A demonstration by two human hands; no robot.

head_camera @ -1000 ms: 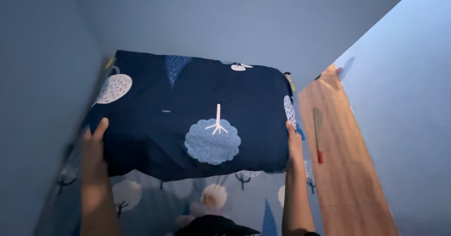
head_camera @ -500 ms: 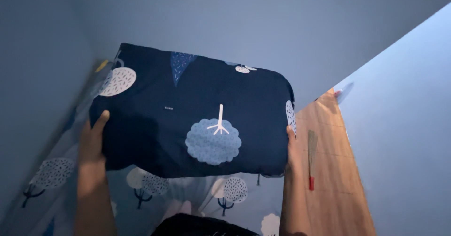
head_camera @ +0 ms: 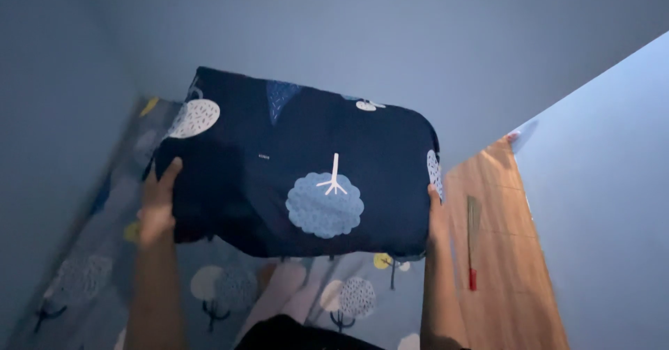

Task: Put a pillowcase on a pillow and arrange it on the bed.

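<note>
At either short end of a dark blue pillow, fingers press flat against the fabric: the left hand clasps the left end with its thumb lying up along the top face, and the right hand clamps the right end, thumb showing along the edge and the other fingers hidden underneath. Both forearms rise straight from the near edge of the view, roughly parallel, with the pillow spanning the gap between them. The pillow is held up clear of the bed, tilted so its left end sits slightly farther and higher, its printed pale trees facing the camera. Below it lies a grey-blue bedsheet with the same tree pattern, open on the near and left sides. Blue walls close in on the far and left sides, near the pillow's far edge. To the right, a strip of wooden floor runs alongside the bed, with a thin red-handled stick lying on it, just beside the right hand
</note>
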